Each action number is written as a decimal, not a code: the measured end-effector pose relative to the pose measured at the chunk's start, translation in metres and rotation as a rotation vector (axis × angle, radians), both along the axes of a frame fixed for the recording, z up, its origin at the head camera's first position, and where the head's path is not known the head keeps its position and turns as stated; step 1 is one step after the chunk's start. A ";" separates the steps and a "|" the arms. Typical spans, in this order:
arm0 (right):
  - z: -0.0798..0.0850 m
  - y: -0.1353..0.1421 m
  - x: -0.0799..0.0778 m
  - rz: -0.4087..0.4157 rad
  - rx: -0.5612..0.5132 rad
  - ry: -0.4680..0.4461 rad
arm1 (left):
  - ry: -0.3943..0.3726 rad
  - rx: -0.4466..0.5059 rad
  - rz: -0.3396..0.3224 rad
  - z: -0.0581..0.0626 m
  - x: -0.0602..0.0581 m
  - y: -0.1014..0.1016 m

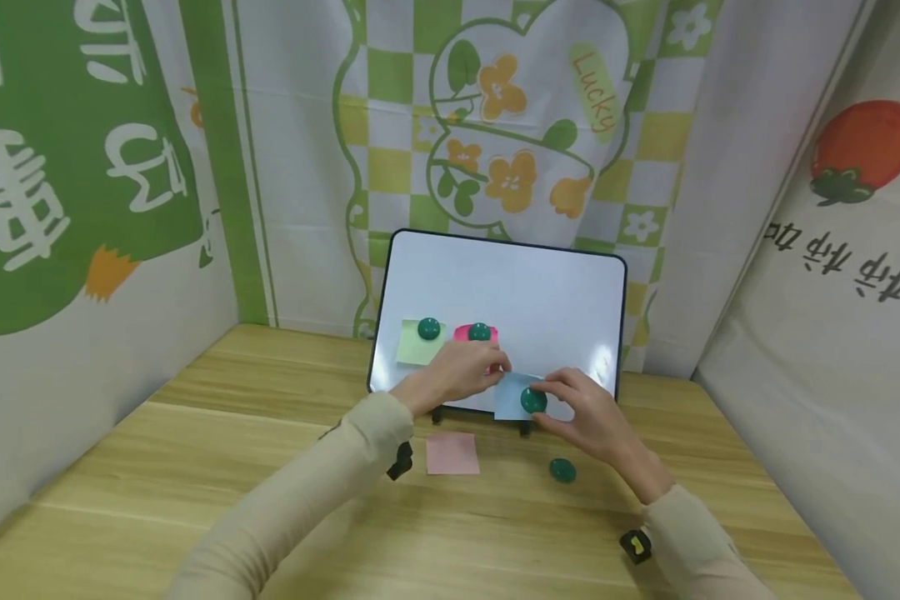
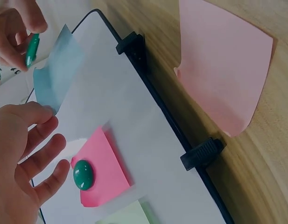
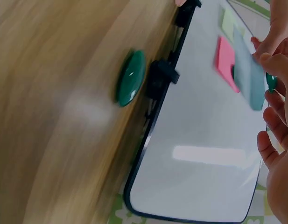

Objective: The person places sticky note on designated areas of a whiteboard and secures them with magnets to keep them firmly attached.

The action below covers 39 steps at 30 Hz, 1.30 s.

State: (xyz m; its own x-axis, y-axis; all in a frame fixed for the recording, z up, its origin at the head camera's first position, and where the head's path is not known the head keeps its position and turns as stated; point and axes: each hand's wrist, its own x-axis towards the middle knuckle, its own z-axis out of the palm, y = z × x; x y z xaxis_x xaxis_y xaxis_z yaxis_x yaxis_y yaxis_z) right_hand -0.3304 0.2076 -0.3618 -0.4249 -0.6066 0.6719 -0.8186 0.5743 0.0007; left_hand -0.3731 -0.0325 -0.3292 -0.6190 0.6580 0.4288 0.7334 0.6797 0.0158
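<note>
Blue sticky note [image 1: 508, 403]: up in front of the lower part of the whiteboard [image 1: 532, 292], right of centre. My left hand [image 1: 461, 369] has it pinched by its upper-left corner, thumb against index; other fingers loosely spread, bearing on nothing. Sheet is slightly curved. Can't tell if its far side touches the board.

My right hand [image 1: 585, 417] is grasping a green magnet [image 1: 534, 401] between thumb and fingertips. From the head view it overlaps the note; left wrist view shows a gap, so magnet and paper are apart.

Already on the board, to the left: pale green note [image 1: 412, 350] with a green dome magnet [image 1: 429, 329] at its top; next to it a hot pink note [image 2: 111, 179] with its own dome magnet [image 2: 83, 175], partly behind my left hand in the head view.

On the wooden table [image 1: 195, 450], in front of the board: pale pink note [image 1: 452, 454] lying on the left, loose green magnet [image 1: 562, 471] on the right. Board leans back on black feet [image 2: 203, 154]. Behind it, a green-and-white checked curtain [image 1: 390, 150] printed "Lucky".
</note>
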 end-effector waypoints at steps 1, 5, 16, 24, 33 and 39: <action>0.001 -0.002 0.000 0.013 -0.008 0.007 | 0.002 0.001 -0.002 0.001 -0.001 0.000; 0.006 -0.008 -0.001 0.053 -0.034 0.051 | 0.026 0.005 0.013 0.005 -0.005 0.001; 0.013 -0.010 -0.011 -0.003 -0.025 0.087 | 0.021 -0.004 0.054 0.009 -0.016 0.005; 0.014 -0.008 -0.023 -0.031 -0.052 0.126 | 0.034 0.006 0.059 0.012 -0.023 0.008; 0.014 -0.010 -0.032 -0.073 -0.066 0.156 | 0.068 0.013 0.068 0.016 -0.028 0.012; 0.013 -0.010 -0.041 -0.112 -0.054 0.170 | 0.059 0.001 0.102 0.015 -0.034 0.015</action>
State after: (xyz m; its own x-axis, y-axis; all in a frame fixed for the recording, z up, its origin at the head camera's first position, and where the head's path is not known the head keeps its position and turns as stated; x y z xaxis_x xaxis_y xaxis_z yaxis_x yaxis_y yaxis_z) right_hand -0.3710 0.1979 -0.3486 -0.3651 -0.5232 0.7701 -0.7404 0.6646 0.1006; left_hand -0.4068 -0.0179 -0.3138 -0.6568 0.5919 0.4672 0.6598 0.7511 -0.0240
